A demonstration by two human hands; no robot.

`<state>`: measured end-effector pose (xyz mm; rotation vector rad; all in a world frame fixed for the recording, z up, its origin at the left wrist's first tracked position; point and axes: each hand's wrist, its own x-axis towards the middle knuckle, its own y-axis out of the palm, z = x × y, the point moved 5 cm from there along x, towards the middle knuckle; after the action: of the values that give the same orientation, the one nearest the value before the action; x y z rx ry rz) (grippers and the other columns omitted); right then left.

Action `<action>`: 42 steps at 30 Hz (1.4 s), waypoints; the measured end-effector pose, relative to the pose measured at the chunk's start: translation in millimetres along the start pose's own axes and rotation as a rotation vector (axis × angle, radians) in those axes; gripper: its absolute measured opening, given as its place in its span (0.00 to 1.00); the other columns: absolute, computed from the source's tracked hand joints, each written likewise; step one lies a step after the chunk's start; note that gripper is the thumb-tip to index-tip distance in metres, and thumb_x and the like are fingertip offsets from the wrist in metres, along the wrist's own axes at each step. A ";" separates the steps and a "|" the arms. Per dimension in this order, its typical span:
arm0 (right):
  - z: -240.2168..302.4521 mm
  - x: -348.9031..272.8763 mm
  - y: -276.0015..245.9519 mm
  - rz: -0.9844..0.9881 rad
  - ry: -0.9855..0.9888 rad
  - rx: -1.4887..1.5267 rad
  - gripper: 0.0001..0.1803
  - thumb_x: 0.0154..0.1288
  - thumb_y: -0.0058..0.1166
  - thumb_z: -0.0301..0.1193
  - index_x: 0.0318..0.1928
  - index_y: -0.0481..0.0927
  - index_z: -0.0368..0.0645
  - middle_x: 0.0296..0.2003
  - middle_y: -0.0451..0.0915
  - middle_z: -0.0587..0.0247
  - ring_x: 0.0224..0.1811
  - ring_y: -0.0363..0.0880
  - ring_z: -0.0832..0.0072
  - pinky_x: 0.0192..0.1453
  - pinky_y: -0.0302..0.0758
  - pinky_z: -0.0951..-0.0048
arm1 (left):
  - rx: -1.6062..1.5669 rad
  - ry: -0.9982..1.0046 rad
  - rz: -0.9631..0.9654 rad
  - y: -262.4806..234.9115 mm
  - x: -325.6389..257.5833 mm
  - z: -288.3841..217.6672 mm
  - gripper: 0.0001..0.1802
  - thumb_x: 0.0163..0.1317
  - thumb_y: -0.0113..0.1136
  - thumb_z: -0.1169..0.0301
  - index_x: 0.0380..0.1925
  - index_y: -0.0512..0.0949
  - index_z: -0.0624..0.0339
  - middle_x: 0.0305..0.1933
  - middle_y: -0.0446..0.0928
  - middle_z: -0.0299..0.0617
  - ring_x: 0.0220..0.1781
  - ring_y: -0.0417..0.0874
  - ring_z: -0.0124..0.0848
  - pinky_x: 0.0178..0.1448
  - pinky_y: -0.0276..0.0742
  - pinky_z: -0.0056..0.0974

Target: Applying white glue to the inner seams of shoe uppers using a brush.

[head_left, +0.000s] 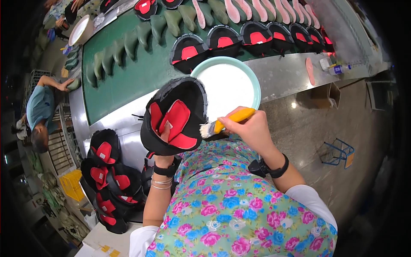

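Note:
My left hand grips a black shoe upper with a red lining, its thumb inside the opening. The upper is tilted so its open side faces up. Between the fingers of my right hand is a paintbrush with a yellow handle. Its whitened bristles are at the right rim of the upper; whether they touch it I cannot tell. Just beyond both hands stands a round pale-green basin with white content, on the metal edge of the workbench.
On the green conveyor belt lie rows of green shoe lasts or boots, pink insoles and black uppers. More uppers are heaped at my left. A co-worker handles a green piece at far left. A blue-framed stool stands right.

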<state>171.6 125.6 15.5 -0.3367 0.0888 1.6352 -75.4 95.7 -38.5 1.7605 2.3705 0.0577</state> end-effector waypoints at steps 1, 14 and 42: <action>9.7 -3.7 2.4 0.015 -0.001 -0.006 0.12 0.54 0.66 0.32 0.29 0.83 0.34 0.21 0.81 0.62 0.24 0.77 0.82 0.30 0.73 0.78 | 0.053 0.047 0.023 -6.6 -0.6 1.9 0.21 0.65 0.54 0.75 0.59 0.66 0.60 0.51 0.74 0.38 0.51 0.74 0.27 0.58 0.68 0.33; 26.7 47.0 28.6 0.321 -0.237 -0.253 0.09 0.52 0.66 0.30 0.30 0.84 0.36 0.23 0.82 0.62 0.25 0.79 0.81 0.32 0.75 0.78 | -0.374 -0.208 -0.149 -52.1 -26.9 -18.5 0.28 0.61 0.55 0.75 0.62 0.62 0.58 0.55 0.71 0.42 0.57 0.74 0.34 0.61 0.71 0.39; 121.8 94.9 189.2 0.890 -0.519 -0.319 0.12 0.57 0.64 0.35 0.38 0.85 0.42 0.30 0.84 0.63 0.30 0.79 0.79 0.39 0.75 0.77 | -0.357 -0.454 0.414 -111.2 -8.9 48.4 0.11 0.61 0.56 0.75 0.43 0.78 0.68 0.44 0.79 0.47 0.48 0.80 0.34 0.56 0.76 0.37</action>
<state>-40.0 229.8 78.8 -0.0932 -0.4855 2.5797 -169.6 50.5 -100.7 1.8159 1.5547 0.1153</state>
